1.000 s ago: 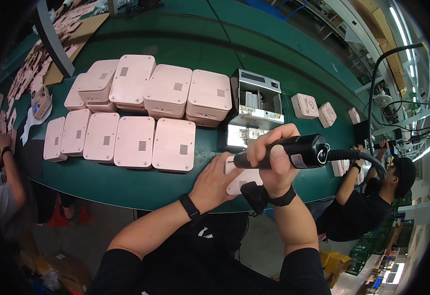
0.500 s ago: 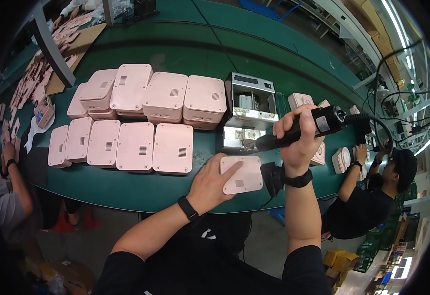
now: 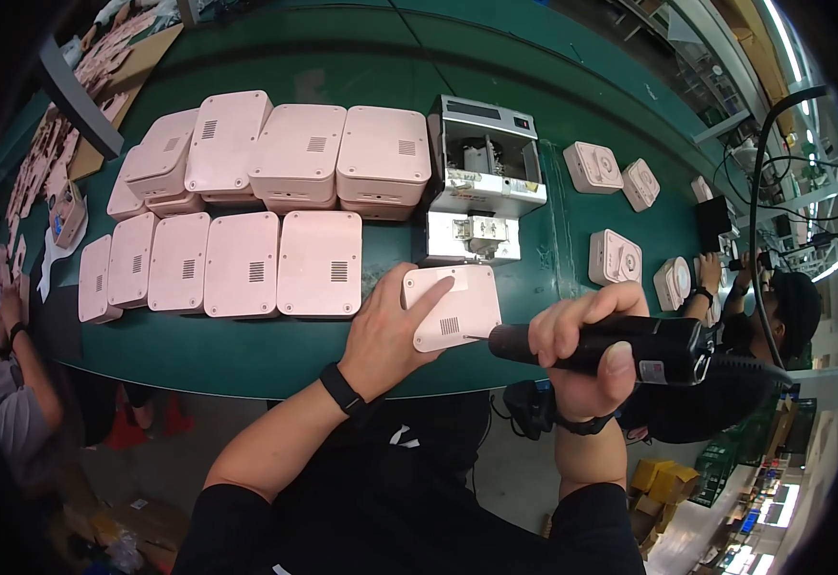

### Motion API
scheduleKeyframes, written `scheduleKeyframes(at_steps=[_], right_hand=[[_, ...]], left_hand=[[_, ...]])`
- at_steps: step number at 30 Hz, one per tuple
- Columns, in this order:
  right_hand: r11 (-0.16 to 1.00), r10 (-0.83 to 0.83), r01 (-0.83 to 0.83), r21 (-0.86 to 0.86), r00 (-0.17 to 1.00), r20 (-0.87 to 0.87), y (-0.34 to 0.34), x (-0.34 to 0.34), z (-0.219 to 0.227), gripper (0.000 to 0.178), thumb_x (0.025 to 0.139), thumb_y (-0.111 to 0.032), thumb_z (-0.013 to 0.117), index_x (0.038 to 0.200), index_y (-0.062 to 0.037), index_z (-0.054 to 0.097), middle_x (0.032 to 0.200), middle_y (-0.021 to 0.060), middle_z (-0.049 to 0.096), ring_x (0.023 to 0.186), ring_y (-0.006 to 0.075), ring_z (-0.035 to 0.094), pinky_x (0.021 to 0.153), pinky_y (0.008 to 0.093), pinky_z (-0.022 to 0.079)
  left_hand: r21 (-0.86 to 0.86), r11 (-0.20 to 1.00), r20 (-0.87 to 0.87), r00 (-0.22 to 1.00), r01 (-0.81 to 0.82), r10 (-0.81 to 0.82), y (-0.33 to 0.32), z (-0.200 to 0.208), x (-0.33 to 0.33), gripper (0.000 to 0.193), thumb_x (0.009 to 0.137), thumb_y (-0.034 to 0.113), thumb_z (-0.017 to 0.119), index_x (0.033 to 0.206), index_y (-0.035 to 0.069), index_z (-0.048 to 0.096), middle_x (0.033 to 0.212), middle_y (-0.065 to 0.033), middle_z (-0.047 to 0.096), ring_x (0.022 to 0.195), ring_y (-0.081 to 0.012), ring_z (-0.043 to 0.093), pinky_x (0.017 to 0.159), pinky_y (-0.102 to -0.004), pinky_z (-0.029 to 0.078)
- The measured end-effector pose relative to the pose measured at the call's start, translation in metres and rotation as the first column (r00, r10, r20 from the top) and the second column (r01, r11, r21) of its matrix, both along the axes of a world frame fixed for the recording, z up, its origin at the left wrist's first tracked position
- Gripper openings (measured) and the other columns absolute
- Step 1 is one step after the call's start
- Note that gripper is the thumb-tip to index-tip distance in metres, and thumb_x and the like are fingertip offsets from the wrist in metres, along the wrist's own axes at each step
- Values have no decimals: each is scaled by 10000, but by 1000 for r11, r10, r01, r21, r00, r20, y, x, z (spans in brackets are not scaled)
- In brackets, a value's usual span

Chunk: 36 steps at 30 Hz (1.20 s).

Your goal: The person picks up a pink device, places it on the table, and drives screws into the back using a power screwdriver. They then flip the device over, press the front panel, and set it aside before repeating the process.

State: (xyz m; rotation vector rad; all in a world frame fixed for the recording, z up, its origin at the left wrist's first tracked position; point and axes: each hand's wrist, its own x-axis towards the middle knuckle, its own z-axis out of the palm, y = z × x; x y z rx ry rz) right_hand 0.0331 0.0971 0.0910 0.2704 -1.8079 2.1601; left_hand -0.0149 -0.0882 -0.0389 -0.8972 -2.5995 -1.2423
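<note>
My left hand (image 3: pixel 381 331) grips a pale pink plastic box (image 3: pixel 477 299) by its left side, the thumb laid across its top face. That face has a small slotted vent and round screw holes at its corners. My right hand (image 3: pixel 587 369) is wrapped round a black electric screwdriver (image 3: pixel 663 347), held nearly level. Its thin bit points left at the near right part of the box; whether it touches cannot be made out. Just beyond the box stands a screw feeder (image 3: pixel 484 187), a black and silver machine with an open top.
Pink boxes (image 3: pixel 319 264) stand in a near row and a stacked far row (image 3: pixel 294 149) on the green table (image 3: pixel 438 379). More pink housings (image 3: pixel 616 257) lie to the right. A thick cable (image 3: pixel 759 192) hangs there. Co-workers sit at both sides, one in a black cap (image 3: pixel 798 321).
My right hand has brought the screwdriver from the screw feeder down toward me, turning it from slanted to nearly level beside the box. My left hand still holds the box, now slightly tilted.
</note>
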Motion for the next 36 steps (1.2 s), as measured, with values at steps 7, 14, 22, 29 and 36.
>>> scheduleKeyframes(at_steps=[7,14,22,29,36], right_hand=[[999,32,-31,-18,999,28,-6,3,-20,478,897,-444,714,1045,-91,428,719,61,548,564,177,535,592,352,478],[1000,15,-16,21,999,36,-12,1,-20,471,891,-415,725,1049,-84,429,718,62,544,572,183,538,594,360,477],[998,-20,8,-55,975,-219,9,-52,1,319,977,-329,601,1086,-65,460,727,80,553,569,187,529,583,368,469],[988,-154,151,-29,983,-104,18,-84,1,219,1018,-258,523,1088,-53,487,731,83,553,558,186,511,583,363,465],[995,-97,93,-45,991,-92,30,-22,-6,272,1008,-308,544,1098,-65,463,751,80,557,556,173,517,583,355,466]], left_hand=[[-35,999,5,1000,16,-16,-1,-1,-2,871,604,165,929,1410,179,599,1329,-187,487,1158,-385,588,953,-431,538],[-23,1000,6,1000,13,-13,-3,-2,-2,890,601,144,927,1421,195,584,1321,-179,472,1175,-385,575,966,-437,537],[-48,999,22,1000,8,-7,-3,2,3,891,611,150,924,1428,208,573,1319,-171,461,1194,-381,564,979,-439,535],[-49,999,27,1000,11,-10,1,3,3,880,625,164,918,1431,209,568,1323,-171,458,1197,-378,563,990,-443,532],[-31,999,31,999,24,-23,-1,2,0,872,633,176,914,1433,210,570,1324,-175,460,1193,-381,565,986,-438,534]])
